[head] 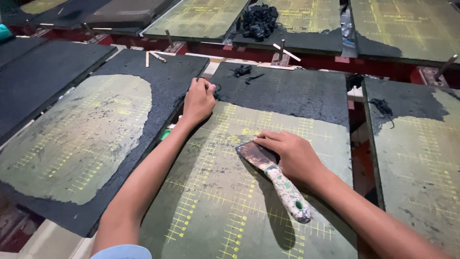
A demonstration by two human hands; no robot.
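scraper blade: thin metal, rust-brown and dull, with worn streaks, pressed flat under the right hand.
scraper handle: hard, plastic-looking, pale and chipped, with green specks and grime.
centre board: flat, matt olive face under the scraper, smooth-worn, with yellow grid lines and grey smears.
black coating: beyond the scraper on the same board, rough, grainy, matt, its edge ragged; the left hand touches its corner.
left board: left of the scraper, a dull, blotchy olive patch ringed by coarse black crust.
black scraps: far beyond the scraper, crumpled, slightly glossy shreds.
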